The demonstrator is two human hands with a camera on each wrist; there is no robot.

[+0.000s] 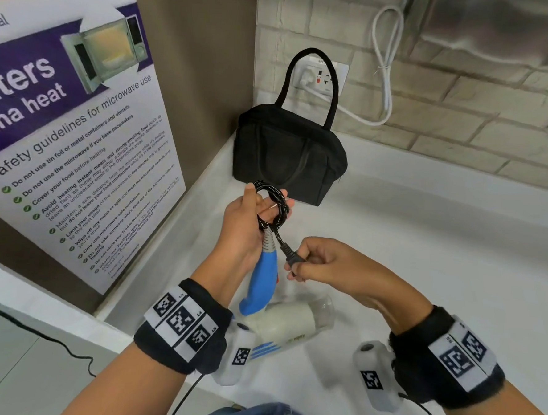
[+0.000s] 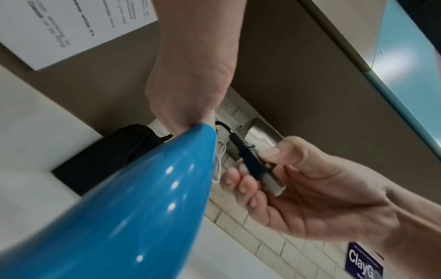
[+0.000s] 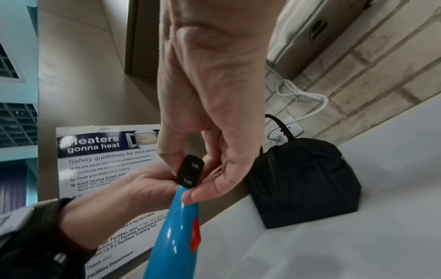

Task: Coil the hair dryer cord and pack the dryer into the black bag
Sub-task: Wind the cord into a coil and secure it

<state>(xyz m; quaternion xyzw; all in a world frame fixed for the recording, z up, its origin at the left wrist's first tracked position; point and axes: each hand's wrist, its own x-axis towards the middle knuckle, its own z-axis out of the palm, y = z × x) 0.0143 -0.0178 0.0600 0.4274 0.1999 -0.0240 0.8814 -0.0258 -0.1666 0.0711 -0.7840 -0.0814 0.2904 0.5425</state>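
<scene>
My left hand grips the black speckled cord coil together with the top of the blue dryer handle. The dryer's white body hangs low over the counter, between my wrists. The black plug at the cord's end is pinched by my right hand; the same plug shows end-on in the right wrist view, and the plug sits between thumb and fingers in the left wrist view. The black bag stands in the far corner, one handle upright, and looks closed on top.
A white counter runs along a brick wall. Behind the bag is a wall socket with a white cable looped up the wall. A microwave safety poster covers the left wall. A steel appliance hangs at upper right.
</scene>
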